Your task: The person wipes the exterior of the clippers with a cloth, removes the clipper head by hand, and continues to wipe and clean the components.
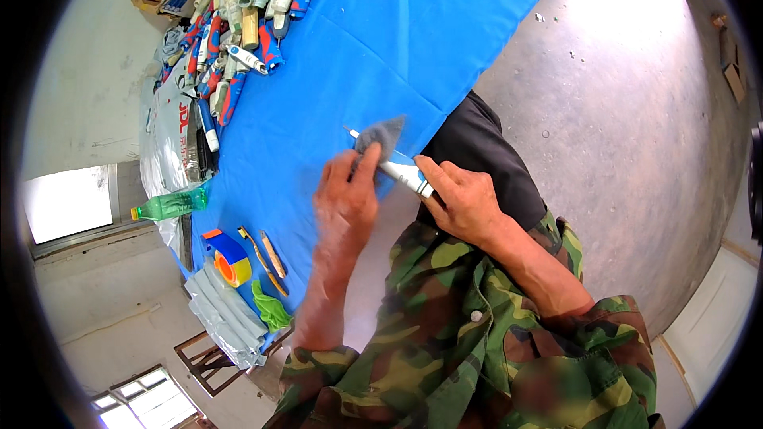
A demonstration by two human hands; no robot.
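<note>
While the right hand grasps the wide end of a white tool between thumb and fingers, the left hand, somewhat blurred in the head view, pinches a grey pad against its narrower part; whether the pad wraps all the way round, I cannot tell. The tool is well to the right of the green bottle, tilted, its thin tip pointing to the upper left. It looks light and stiff, likely smooth hard plastic, so it could turn or slip unless the wide end is held firmly. The slim tip is probably the fragile part, best spared any sideways load. The pad seems soft and easily folded. On the blue tabletop, above the bottle, lies a heap of handles; below the bottle sits a blue-and-orange roll
</note>
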